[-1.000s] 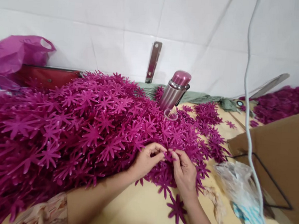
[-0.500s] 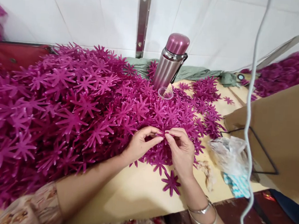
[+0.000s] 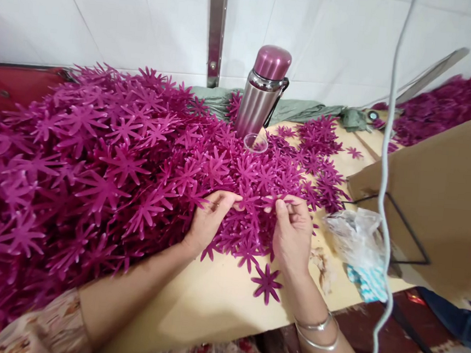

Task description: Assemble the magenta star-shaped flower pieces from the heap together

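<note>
My left hand [image 3: 210, 218] is closed in a pinch at the front of a heap of magenta star-shaped artificial flower pieces. Its fingertips meet the petal of one flower piece [image 3: 250, 201]. A short gap to the right, my right hand [image 3: 293, 231] pinches another magenta flower piece [image 3: 273, 200] between thumb and forefinger; only part of that piece shows. Loose flower pieces lie under and between both hands. A single darker flower piece [image 3: 266, 284] rests flat on the yellowish tabletop [image 3: 217, 290], just in front of the heap.
The large flower heap [image 3: 106, 187] fills the left side. A steel flask [image 3: 259, 101] with a purple lid stands behind the hands, beside a small clear cup [image 3: 255, 143]. On the right are a plastic bag [image 3: 356, 234], a hanging white cable [image 3: 385, 173] and a cardboard box [image 3: 435, 199].
My hands, whose fingertips met before, have drawn apart, the left leftward and the right slightly rightward. The whole view has shifted a little, so things appear farther left and higher.
</note>
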`<act>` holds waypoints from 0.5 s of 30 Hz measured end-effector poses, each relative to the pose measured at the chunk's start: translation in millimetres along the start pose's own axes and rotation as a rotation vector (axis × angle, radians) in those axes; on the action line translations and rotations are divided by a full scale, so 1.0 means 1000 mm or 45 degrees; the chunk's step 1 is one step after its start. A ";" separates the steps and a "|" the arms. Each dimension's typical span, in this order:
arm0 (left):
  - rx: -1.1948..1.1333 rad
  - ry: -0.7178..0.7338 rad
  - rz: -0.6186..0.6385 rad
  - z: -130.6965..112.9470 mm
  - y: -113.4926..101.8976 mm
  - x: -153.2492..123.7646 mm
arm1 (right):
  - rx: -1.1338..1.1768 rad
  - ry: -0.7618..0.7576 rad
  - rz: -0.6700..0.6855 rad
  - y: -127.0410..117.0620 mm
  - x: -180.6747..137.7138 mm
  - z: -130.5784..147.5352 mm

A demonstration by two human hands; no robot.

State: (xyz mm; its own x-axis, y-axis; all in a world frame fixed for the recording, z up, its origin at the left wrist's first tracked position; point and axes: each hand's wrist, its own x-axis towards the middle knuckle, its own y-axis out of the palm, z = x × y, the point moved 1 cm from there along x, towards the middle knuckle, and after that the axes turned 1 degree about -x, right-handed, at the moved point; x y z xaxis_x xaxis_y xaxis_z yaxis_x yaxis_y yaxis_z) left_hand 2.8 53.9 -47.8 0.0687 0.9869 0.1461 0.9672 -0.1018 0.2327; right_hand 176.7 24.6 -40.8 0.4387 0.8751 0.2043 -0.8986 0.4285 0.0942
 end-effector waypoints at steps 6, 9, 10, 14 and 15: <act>0.004 0.002 0.000 0.003 0.004 0.001 | -0.050 0.024 -0.021 -0.002 0.000 -0.003; -0.013 0.021 0.011 0.005 0.006 0.002 | -0.098 0.016 0.006 -0.002 -0.001 0.000; -0.019 0.031 0.013 0.005 0.006 0.002 | -0.125 0.006 0.016 -0.002 -0.002 0.001; -0.042 0.030 -0.004 0.007 0.007 0.002 | -0.220 -0.059 0.060 -0.002 -0.007 0.007; -0.048 0.019 -0.015 0.007 0.007 0.002 | -0.239 -0.073 0.072 -0.002 -0.008 0.010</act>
State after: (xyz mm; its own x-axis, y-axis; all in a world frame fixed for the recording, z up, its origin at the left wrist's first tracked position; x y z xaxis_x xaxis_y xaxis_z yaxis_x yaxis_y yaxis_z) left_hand 11.5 55.9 -52.3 0.0537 0.9861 0.1573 0.9579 -0.0953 0.2708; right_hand 175.0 14.4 -33.4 0.3818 0.8870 0.2598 -0.9028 0.4181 -0.1010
